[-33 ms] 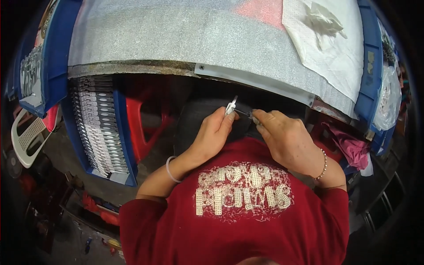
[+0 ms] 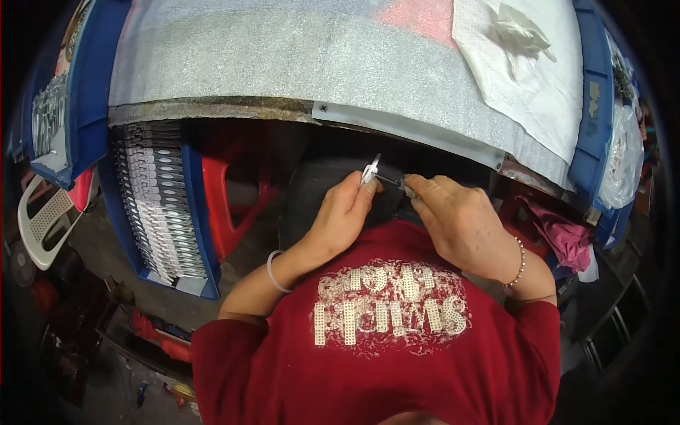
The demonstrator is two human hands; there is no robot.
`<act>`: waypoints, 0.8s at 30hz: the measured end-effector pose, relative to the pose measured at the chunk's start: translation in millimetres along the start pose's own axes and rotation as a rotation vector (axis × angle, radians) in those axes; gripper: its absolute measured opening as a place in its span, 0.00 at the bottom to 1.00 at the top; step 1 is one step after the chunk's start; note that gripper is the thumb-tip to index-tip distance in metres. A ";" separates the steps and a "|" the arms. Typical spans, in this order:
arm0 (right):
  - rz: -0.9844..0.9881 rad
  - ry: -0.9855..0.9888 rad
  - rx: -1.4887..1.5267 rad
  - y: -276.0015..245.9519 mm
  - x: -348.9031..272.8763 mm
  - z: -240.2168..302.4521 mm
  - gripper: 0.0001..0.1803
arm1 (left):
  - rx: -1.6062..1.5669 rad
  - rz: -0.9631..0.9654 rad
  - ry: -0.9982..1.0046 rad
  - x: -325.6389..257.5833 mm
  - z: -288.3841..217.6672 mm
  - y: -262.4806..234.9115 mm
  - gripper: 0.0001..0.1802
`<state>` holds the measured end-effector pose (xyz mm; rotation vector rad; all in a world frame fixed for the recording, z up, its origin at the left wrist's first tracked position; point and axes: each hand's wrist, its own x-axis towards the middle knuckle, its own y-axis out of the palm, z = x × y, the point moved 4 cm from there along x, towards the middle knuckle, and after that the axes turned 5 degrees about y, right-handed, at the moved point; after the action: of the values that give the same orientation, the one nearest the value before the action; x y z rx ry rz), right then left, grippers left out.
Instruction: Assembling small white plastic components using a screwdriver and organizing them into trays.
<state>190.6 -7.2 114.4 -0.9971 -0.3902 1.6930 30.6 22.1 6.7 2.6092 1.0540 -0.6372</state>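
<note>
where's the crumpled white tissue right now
In the head view, the crumpled white tissue lies upper right, on a white cloth atop the foam-covered table.

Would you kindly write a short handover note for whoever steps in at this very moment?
Left hand: pinches a small silvery part at its fingertips.
Right hand: grips a thin dark piece that meets the silvery part; both are held over the lap, below the table edge.
Blue crate at the left holds rows of stacked grey parts.
White cloth lies on the table.
How far the joining has got cannot be told.
</note>
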 end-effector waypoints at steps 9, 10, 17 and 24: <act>-0.121 -0.384 -0.595 20.7 12.3 2.3 0.18 | 0.314 -0.055 0.198 9.7 6.8 0.1 0.10; -0.075 -0.258 -0.373 21.0 17.5 -8.1 0.16 | 0.321 -0.037 0.210 11.1 7.3 2.2 0.10; -0.031 -0.357 -0.627 19.8 12.5 13.7 0.23 | 0.252 -0.036 0.275 13.8 -0.1 -0.3 0.10; 0.088 -0.371 -0.564 22.9 24.0 11.8 0.24 | 0.303 -0.050 0.319 13.8 10.8 -1.5 0.09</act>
<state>165.4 8.7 95.7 -1.1031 -1.1274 1.8957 35.1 27.2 -9.5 3.0319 1.1973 -0.4258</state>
